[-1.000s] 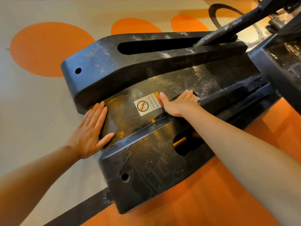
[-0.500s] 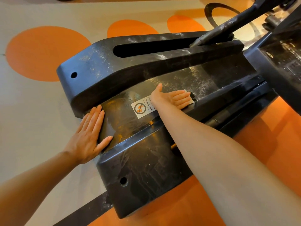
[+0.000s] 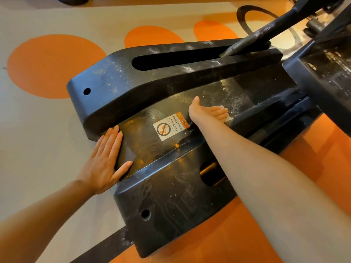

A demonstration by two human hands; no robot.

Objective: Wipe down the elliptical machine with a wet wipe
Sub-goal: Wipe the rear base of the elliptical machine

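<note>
Orange floor [image 3: 237, 230] around black elliptical base [image 3: 171, 202]

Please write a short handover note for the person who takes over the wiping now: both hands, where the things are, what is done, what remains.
Left hand: flat, fingers straight, resting on the near end of the elliptical base.
Right hand: fingers straight, pressing the wet wipe on the sunken middle panel, just beyond the warning sticker.
Done: the panel around the sticker looks shiny and damp.
Left: white dust shows on the panel beyond the wipe, on the far rail and on the near rail top.
</note>
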